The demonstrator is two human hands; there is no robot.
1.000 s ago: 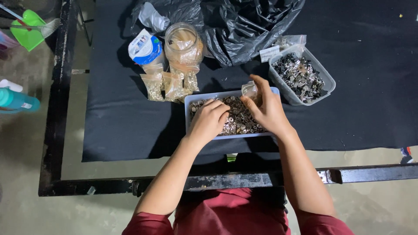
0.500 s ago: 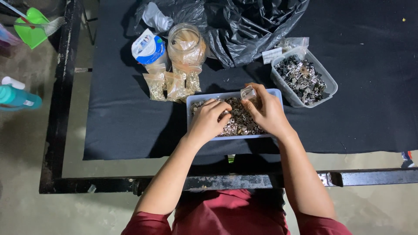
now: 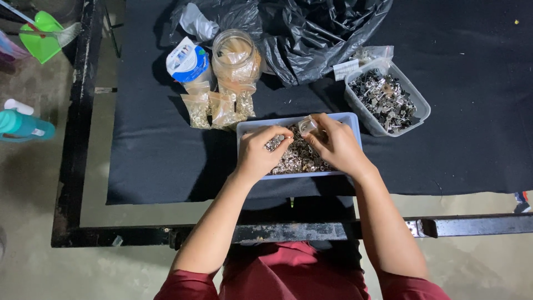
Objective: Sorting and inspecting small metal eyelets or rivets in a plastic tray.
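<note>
Reaching into a pale blue tray [image 3: 355, 119] of small shiny metal pieces [image 3: 300, 158], both hands meet near the middle of the frame. The left hand [image 3: 261, 153] has its fingers pinched together on a little bunch of pieces, just above the pile. The right hand [image 3: 336, 144] is clamped on a small clear bag [image 3: 307, 125], which it holds at the top edge of the tray. The bag's mouth seems to face left, toward the pinched pieces, likely so they can drop in easily, and any that fall land back in the tray. The tray sits on the black bench [image 3: 472, 150] close to the person, with its long side running left to right across the frame. Up and to the left of it lie a few filled small bags [image 3: 216, 108], leaning by a clear jar [image 3: 236, 55] and a white and blue tub [image 3: 187, 60]. At the right of the frame sits a clear box [image 3: 413, 100] of darker metal bits, turned at a slant. A crumpled black plastic bag [image 3: 327, 28] lies at the top.
</note>
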